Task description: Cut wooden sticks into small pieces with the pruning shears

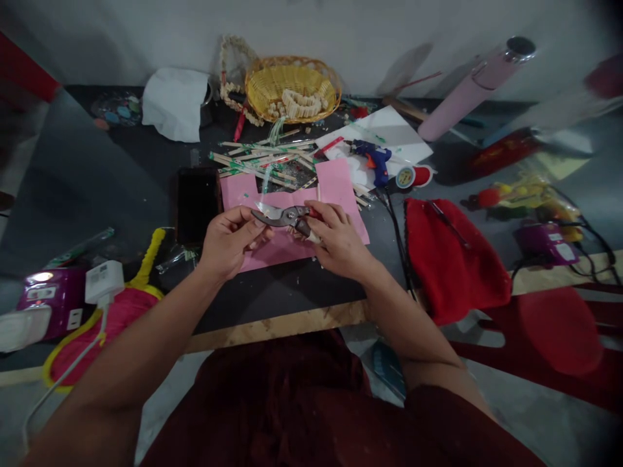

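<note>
Pruning shears (287,215) lie across my two hands above a pink paper sheet (343,188). My right hand (337,240) is closed around their handles. At the shears' blade end, my left hand (233,241) has its thumb and index finger pinched together; what they hold, if anything, is too small to name. The blades look parted, with the tips beside my left fingertips. Small pale pieces show below the shears, partly hidden by my fingers. Just beyond the paper is a loose pile of thin wooden sticks (263,159) in green-printed wrappers.
Behind the sticks stands a yellow wicker basket (263,81) with small wooden pieces. A blue glue gun (377,162) and red thread spool (421,176) lie right of the paper, a phone (197,206) left. A red cloth (450,266) and pink bottle (467,97) are farther right.
</note>
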A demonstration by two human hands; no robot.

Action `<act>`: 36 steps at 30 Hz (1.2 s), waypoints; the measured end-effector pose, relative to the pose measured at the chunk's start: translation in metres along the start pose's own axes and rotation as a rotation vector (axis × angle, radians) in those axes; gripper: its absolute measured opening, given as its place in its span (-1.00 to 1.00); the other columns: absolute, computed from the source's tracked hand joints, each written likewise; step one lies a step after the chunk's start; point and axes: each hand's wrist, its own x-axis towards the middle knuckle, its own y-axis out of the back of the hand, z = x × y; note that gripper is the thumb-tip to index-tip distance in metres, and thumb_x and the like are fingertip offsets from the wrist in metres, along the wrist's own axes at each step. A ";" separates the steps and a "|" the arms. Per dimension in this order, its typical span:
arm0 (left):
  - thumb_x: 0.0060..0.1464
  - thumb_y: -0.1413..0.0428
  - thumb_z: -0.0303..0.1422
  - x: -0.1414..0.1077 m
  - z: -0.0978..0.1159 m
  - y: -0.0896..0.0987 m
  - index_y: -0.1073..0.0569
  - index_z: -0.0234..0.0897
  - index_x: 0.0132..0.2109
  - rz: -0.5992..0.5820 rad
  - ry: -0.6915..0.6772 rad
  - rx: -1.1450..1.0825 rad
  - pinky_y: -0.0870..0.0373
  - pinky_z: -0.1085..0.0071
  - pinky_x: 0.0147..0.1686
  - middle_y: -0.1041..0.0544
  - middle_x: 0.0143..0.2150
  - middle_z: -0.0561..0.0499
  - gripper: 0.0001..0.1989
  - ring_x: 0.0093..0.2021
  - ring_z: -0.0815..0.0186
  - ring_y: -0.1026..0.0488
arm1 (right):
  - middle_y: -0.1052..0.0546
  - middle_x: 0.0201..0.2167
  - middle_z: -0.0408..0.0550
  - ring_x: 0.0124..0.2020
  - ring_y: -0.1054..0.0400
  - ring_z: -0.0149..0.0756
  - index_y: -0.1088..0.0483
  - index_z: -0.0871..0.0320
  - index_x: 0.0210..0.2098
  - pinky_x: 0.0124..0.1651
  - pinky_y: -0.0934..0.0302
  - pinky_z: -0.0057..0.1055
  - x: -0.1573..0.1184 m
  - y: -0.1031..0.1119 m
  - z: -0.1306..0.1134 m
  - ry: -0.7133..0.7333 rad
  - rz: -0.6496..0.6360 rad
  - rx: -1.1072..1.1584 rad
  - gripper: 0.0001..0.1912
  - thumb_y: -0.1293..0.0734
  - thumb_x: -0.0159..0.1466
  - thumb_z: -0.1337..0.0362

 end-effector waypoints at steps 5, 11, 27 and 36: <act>-0.14 -0.35 -0.27 0.000 0.000 0.000 -0.48 -0.31 -0.43 -0.010 0.016 0.039 -0.15 0.54 -0.65 -0.55 -0.53 0.00 -0.76 -0.63 0.49 -0.30 | -0.21 0.26 0.06 0.15 -0.09 0.00 -0.29 0.11 0.08 0.03 -0.14 -0.06 0.001 0.003 -0.001 -0.013 -0.030 0.013 -0.52 -0.22 0.16 0.43; -0.14 -0.35 -0.27 -0.001 -0.001 0.001 -0.48 -0.31 -0.41 -0.018 0.024 0.066 -0.14 0.53 -0.63 -0.56 -0.52 -0.02 -0.76 -0.65 0.51 -0.26 | -0.29 0.20 0.11 0.11 -0.17 0.02 -0.30 0.12 -0.02 0.01 -0.16 -0.06 0.000 0.001 -0.001 -0.032 -0.002 0.048 -0.66 -0.22 0.19 0.38; -0.13 -0.34 -0.22 -0.006 -0.001 0.000 -0.46 -0.31 -0.43 -0.051 0.040 0.120 0.02 0.53 -0.67 -0.55 -0.55 -0.02 -0.72 -0.68 0.51 -0.17 | -0.46 -0.07 0.12 -0.06 -0.30 -0.04 -0.17 0.16 0.19 -0.05 -0.22 -0.17 0.002 -0.002 -0.007 -0.138 -0.015 -0.005 -0.49 -0.22 0.25 0.29; -0.11 -0.32 -0.18 -0.007 0.001 0.001 -0.47 -0.31 -0.41 -0.088 0.044 0.124 0.09 0.51 -0.69 -0.52 -0.57 -0.02 -0.70 -0.72 0.55 -0.07 | -0.43 0.00 0.13 -0.03 -0.28 -0.02 -0.10 0.15 0.25 -0.09 -0.19 -0.17 0.004 -0.005 -0.006 -0.134 -0.023 -0.088 -0.41 -0.20 0.22 0.35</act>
